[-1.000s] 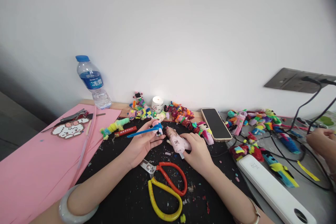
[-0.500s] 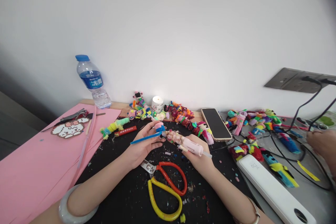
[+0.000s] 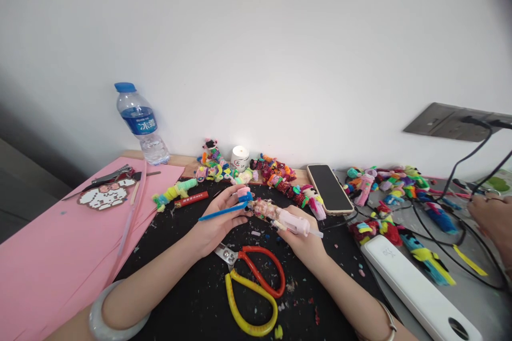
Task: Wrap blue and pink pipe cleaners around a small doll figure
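Over the black mat, my left hand [image 3: 219,217] holds the pink-and-blue fuzzy end of a pen wrapped in pipe cleaner [image 3: 270,210]. A straight blue pipe cleaner [image 3: 220,212] sticks out from that end to the left, across my fingers. My right hand [image 3: 304,242] grips the pen's pale pink barrel, with its clear tip pointing right; some of those fingers are hidden behind it. Scissors [image 3: 248,282] with one red and one yellow handle lie on the mat below my hands, their blades partly under my left wrist.
Colourful pipe-cleaner figures [image 3: 364,184] line the back and right. A phone [image 3: 328,187], a paper roll [image 3: 240,159] and a water bottle [image 3: 140,125] stand or lie near the wall. Black cables [image 3: 430,237] and a white device [image 3: 416,285] are at right, beside another person's hand [image 3: 490,218].
My hands and the pen stay almost still. At the far right, the other person's hand has shifted slightly and shows more of its fingers.
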A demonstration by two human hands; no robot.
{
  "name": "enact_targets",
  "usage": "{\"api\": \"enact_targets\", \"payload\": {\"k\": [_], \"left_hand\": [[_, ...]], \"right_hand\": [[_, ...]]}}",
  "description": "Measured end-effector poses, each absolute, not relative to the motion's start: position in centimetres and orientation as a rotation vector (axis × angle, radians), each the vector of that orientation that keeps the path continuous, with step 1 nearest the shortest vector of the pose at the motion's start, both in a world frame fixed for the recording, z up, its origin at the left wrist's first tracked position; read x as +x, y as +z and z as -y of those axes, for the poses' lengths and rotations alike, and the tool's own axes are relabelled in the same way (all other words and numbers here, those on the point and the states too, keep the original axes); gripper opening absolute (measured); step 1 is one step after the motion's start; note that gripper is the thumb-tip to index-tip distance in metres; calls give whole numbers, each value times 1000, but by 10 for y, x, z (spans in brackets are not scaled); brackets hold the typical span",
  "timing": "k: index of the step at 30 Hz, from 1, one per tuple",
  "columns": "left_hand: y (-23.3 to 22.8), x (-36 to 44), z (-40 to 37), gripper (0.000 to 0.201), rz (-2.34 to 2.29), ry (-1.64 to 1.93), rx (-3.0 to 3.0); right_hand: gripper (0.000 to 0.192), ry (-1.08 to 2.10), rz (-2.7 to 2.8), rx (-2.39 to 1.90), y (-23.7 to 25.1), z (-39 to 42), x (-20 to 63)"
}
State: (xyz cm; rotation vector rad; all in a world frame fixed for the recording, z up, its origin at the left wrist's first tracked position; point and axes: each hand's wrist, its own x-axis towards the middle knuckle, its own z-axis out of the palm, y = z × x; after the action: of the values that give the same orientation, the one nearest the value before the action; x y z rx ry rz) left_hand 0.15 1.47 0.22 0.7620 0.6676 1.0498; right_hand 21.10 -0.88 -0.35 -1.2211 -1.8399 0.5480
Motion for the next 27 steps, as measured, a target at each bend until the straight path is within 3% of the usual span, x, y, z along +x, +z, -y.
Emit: {"api": "enact_targets", "payload": {"k": [27], "left_hand": [[-1,1,-16,44,-666,1094,736]], "right_hand": [[18,560,1782,-1235,0,8,211]]}}
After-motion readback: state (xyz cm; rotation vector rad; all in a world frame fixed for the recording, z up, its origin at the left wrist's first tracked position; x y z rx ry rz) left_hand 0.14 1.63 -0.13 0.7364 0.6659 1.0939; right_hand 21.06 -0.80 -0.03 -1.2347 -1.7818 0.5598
